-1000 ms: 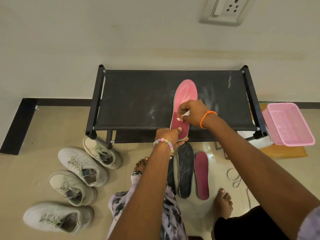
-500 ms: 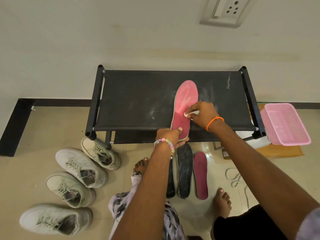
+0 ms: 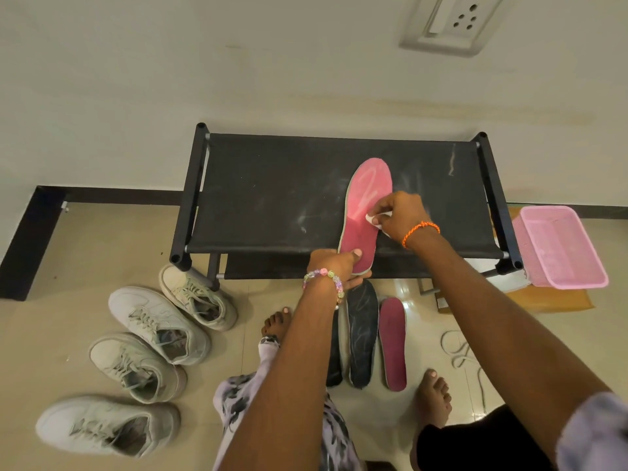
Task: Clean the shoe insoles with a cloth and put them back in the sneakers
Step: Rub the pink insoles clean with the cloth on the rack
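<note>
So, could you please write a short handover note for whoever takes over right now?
Left hand pins the heel of the pink insole on the black rack. Right hand holds the white cloth on its middle.
Three more insoles lie on the floor; four white sneakers stand to the left.
Done: wiping under way. Left: finish wiping the insoles, refit all four.

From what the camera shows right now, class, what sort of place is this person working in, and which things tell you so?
Most likely a home, perhaps an entryway corner. A low black shoe rack stands against a plain wall with a socket, and four pale sneakers sit on the tiled floor.
</note>
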